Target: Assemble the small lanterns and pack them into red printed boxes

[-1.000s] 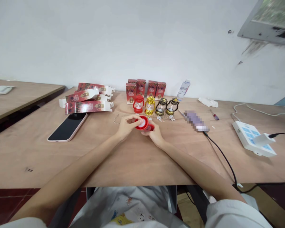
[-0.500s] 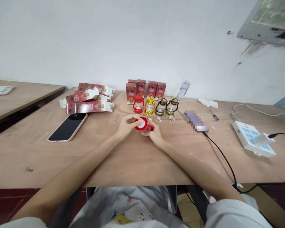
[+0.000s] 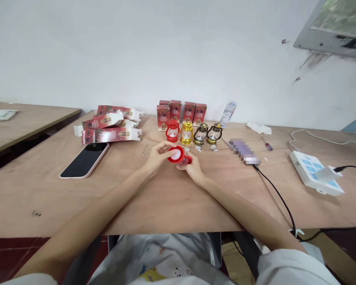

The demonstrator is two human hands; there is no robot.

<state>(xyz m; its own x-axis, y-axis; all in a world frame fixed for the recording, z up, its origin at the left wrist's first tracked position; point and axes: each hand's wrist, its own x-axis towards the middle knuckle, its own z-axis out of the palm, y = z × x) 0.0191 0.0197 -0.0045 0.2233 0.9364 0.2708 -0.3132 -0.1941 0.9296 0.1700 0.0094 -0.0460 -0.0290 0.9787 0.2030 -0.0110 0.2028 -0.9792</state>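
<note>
Between my hands is a small red lantern (image 3: 181,160), tipped over so that its round base with a white disc faces me. My left hand (image 3: 160,155) is closed on the base rim, its thumb lying at the white disc. The lantern's body is gripped by my right hand (image 3: 192,168), which hides part of it. Just beyond stand another red lantern (image 3: 172,131), a gold lantern (image 3: 186,133) and two bronze-coloured lanterns, one (image 3: 201,133) beside the other (image 3: 214,133). Small white tags (image 3: 199,149) lie in front of them.
Upright red boxes (image 3: 163,117) and a tilted clear bottle (image 3: 228,113) stand by the wall. Opened boxes (image 3: 112,135) and a phone (image 3: 84,160) lie left. Rightward are a pixelated phone (image 3: 245,151) on a cable, a screwdriver (image 3: 267,144), tissue (image 3: 259,128) and a power strip (image 3: 302,166).
The view has shifted very slightly. Both hands keep their hold on the red lantern, and the left thumb has moved a little leftward on the base.
</note>
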